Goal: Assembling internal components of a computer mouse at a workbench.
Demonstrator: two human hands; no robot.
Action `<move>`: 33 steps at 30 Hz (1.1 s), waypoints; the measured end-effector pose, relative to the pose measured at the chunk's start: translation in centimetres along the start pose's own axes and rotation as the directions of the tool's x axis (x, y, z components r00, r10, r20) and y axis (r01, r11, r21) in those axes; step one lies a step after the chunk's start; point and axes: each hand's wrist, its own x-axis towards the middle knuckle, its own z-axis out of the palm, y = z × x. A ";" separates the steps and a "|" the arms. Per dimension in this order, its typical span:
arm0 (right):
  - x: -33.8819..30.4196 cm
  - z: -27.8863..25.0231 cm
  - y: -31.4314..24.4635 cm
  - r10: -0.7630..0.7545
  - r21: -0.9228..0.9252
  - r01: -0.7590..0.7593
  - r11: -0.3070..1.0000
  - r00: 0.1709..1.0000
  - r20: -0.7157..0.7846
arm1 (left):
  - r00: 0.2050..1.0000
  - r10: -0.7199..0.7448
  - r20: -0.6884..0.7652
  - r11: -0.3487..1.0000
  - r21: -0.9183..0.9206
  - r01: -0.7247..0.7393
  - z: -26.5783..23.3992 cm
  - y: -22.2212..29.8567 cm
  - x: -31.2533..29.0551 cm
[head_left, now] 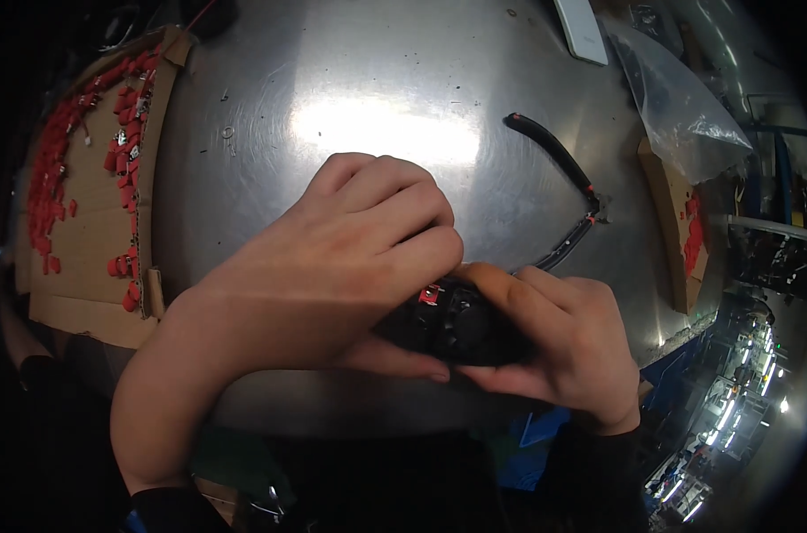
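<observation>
Both my hands close around a dark black part (468, 324) at the near edge of the metal table. A small red piece (431, 294) with a bit of shiny metal sits in its upper left. My left hand (377, 231) grips the part from the left, fingers curled over the top and thumb stretched along the near side. On the right side my right hand (559, 329) holds it, thumb below and forefinger above. What the part is, I cannot make out; the hands and dark shade hide much of it. Black-handled cutting pliers (559, 160) lie spread just beyond my right hand.
A cardboard tray (88, 284) with many small red pieces stands at the left. A smaller cardboard box (661, 204) with red pieces is at the right, beside a clear plastic bag (679, 107). A white flat object (582, 31) lies at the far right. A small ring (228, 132) rests on the metal table (270, 186).
</observation>
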 end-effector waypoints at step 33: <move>-0.6 0.2 -0.2 0.027 0.110 -0.024 0.994 0.999 -0.033 | 1.000 0.004 0.006 0.995 0.104 -0.004 0.2 0.2 0.0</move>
